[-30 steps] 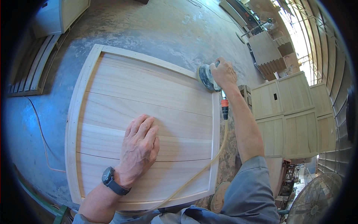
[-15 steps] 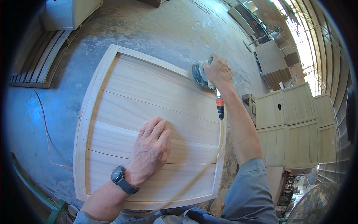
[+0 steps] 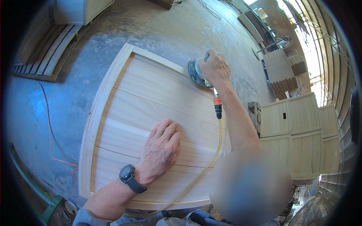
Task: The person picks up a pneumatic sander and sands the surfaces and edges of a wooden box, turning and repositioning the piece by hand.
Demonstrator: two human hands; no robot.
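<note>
A pale wooden panel point(image 3: 151, 88) lies before me, its raised frame running round several planks. My left hand point(image 3: 161, 147), a dark watch point(image 3: 127, 172) on its wrist, presses on the planks with fingers stretched and holds nothing. At the far right corner my right hand point(image 3: 217, 68) is closed over the top of a round air sander point(image 3: 195, 73). The sander's pad sits on the far frame rail. From its orange and black coupling point(image 3: 217, 107) a yellowish hose point(image 3: 203, 169) runs back across the panel towards my body. A blurred round patch covers my right upper arm.
Slatted wooden pallets point(image 3: 49, 56) with a box-like wooden piece point(image 3: 81, 11) stand at the far left. An orange cord point(image 3: 49, 124) trails over the concrete floor point(image 3: 151, 26). Stacked wooden panels point(image 3: 290, 135) stand at right. Green metal bars point(image 3: 34, 188) are at the near left.
Across the panel's far rail, the sander in my right hand has moved a little to the left. The whole view has shifted slightly; my left hand stays on the planks.
</note>
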